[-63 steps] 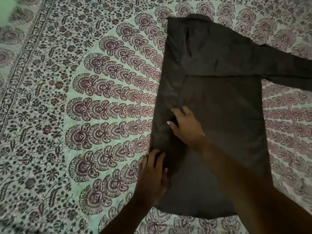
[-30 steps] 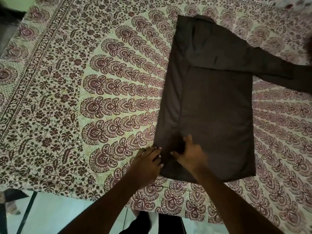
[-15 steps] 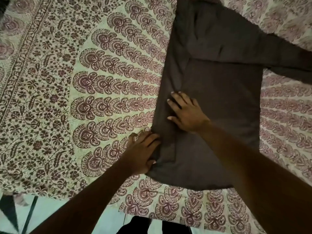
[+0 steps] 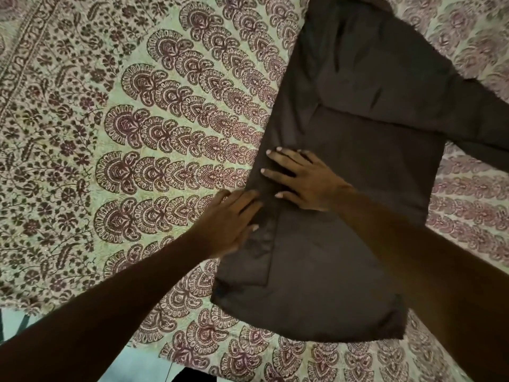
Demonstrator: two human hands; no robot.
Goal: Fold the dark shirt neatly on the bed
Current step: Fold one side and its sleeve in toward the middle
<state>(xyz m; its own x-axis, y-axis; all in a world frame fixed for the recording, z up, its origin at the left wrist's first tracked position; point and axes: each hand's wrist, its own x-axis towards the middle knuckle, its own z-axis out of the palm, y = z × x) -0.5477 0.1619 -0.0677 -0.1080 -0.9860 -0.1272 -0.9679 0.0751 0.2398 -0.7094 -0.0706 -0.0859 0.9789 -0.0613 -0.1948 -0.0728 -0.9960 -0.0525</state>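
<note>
On the bed, with its printed cover of maroon fan shapes on a pale ground, our dark shirt lies flat, right of the middle of the view. Its lower edge is toward us and its far end is cut off at the top. Its left side is turned in, making a narrow flap along that edge, and one sleeve runs out to the right across the cover. Our left hand rests flat at the flap's outer edge, fingers straight and close together, their tips on the cloth and the palm over the cover. Our right hand presses down on the shirt just beside it, fingers straight and spread wide, holding nothing. Both forearms reach in from below. A strip of pale floor shows past the bed's near edge.
</note>
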